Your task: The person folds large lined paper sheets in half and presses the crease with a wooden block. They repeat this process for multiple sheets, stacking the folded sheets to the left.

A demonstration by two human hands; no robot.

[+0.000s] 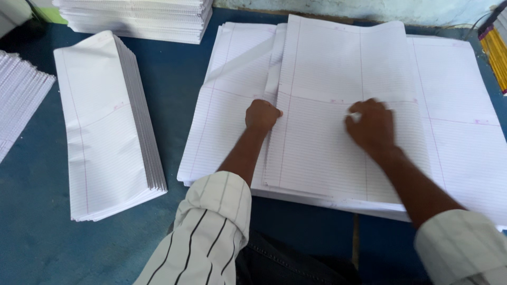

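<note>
A wide stack of large white ruled sheets (459, 142) lies on the blue table in front of me. On top of it rests a folded sheet (327, 68), doubled over toward the left. My left hand (262, 115) is closed in a fist and presses on the left folded edge of that sheet. My right hand (371, 125) lies on the middle of the same sheet, fingers curled and blurred, with a small white bit showing at the fingertips. Both sleeves are white with dark stripes.
A pile of folded ruled sheets (105, 126) lies on the blue table (37, 211) to my left. Another paper stack (137, 18) sits at the back left, more sheets (18, 95) at the far left edge. Yellow pencils (496, 53) lie at the right edge.
</note>
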